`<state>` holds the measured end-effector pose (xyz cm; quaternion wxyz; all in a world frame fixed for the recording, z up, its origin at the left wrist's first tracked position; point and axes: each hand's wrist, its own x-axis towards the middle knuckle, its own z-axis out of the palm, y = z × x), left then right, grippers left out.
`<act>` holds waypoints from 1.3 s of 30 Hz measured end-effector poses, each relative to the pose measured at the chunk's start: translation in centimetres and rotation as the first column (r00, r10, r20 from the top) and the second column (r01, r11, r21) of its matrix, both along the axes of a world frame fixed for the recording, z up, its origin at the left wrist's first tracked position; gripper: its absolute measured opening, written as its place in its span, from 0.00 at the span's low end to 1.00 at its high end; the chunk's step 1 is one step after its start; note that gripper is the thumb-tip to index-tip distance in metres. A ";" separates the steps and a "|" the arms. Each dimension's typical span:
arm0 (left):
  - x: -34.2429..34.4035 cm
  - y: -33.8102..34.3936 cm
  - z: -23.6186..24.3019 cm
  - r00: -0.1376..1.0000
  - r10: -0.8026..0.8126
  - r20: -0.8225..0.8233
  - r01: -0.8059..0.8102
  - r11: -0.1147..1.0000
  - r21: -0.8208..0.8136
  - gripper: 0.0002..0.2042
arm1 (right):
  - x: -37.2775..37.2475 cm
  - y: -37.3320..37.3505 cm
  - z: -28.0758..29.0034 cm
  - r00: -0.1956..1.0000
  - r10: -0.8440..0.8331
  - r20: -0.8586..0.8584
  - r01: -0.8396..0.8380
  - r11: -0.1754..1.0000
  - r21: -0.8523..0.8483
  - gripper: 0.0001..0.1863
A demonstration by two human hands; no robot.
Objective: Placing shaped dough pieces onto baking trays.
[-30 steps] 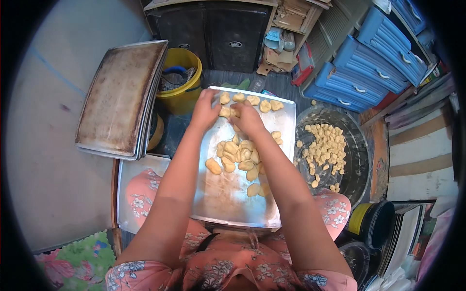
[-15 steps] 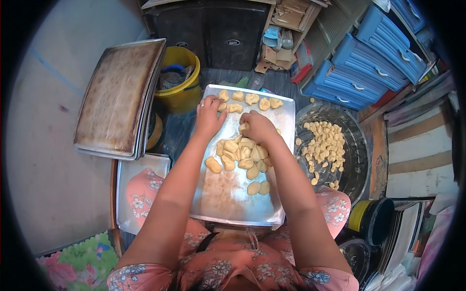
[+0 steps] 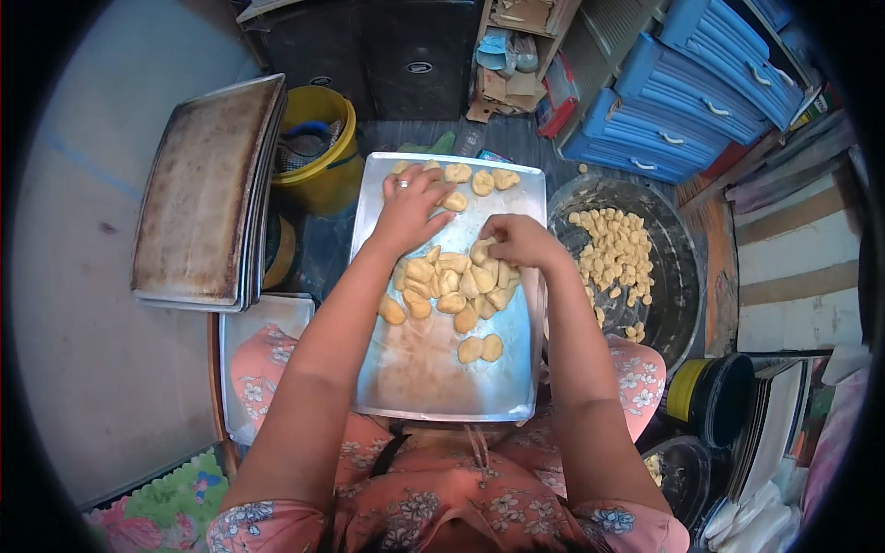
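Note:
A shallow metal baking tray (image 3: 396,373) rests across my lap, with a heap of flattened pale dough pieces (image 3: 450,281) at its middle. Along the far edge lie several separate dough pieces (image 3: 483,182), set in rows. My left hand (image 3: 410,210), a ring on one finger, spreads its fingers over the pieces at the far left and partly hides them. At the heap's far right side, my right hand (image 3: 525,243) has its fingers closed on a dough piece (image 3: 481,250). Two dough pieces (image 3: 480,349) lie side by side nearer to me.
Right of the tray, a wide dark basin (image 3: 678,276) contains many small dough lumps (image 3: 613,253). Stacked used baking trays (image 3: 198,198) lean at the left, beside a yellow bucket (image 3: 346,152). Blue drawers (image 3: 645,138) stand at the far right, a dark cabinet (image 3: 415,55) at the back.
The view has shifted slightly. My left hand has moved over the dough pieces in the far rows. My right hand has come back toward the heap's right side, fingers on a dough piece.

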<state>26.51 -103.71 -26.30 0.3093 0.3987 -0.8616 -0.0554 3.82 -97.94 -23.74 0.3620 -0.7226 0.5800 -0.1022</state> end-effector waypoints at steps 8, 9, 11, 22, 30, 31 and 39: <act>-3.7 -0.9 -0.6 0.989 -0.040 0.143 0.033 0.998 0.049 0.18 | 0.8 -2.2 -3.7 0.776 -0.399 0.488 0.571 0.772 -0.278 0.15; -4.1 -0.9 -0.5 0.988 -0.043 0.145 0.037 0.998 0.048 0.18 | 0.4 -2.1 -4.1 0.774 -0.401 0.490 0.575 0.770 -0.278 0.15; -4.2 -0.5 0.2 0.977 -0.136 0.165 0.119 0.987 0.108 0.15 | 0.7 -1.2 -3.3 0.787 -0.403 0.467 0.507 0.854 -0.116 0.18; -5.1 -1.1 0.0 0.971 -0.085 0.224 0.089 0.996 -0.009 0.14 | -0.9 -1.1 -2.5 0.852 -0.381 0.358 0.515 0.733 -0.445 0.15; -5.0 -0.4 0.6 0.966 -0.110 0.235 0.097 0.993 0.063 0.16 | -1.4 -0.6 -3.1 0.884 -0.307 0.352 0.449 0.769 -0.456 0.10; -5.1 -0.5 0.7 0.966 -0.107 0.236 0.095 0.994 0.061 0.16 | -1.2 -1.0 -2.8 0.870 -0.328 0.368 0.474 0.762 -0.441 0.09; -6.1 -1.2 1.2 0.924 -0.147 0.354 0.130 0.989 0.073 0.19 | -2.1 -4.7 -3.3 0.900 -0.331 0.284 0.436 0.675 -0.595 0.11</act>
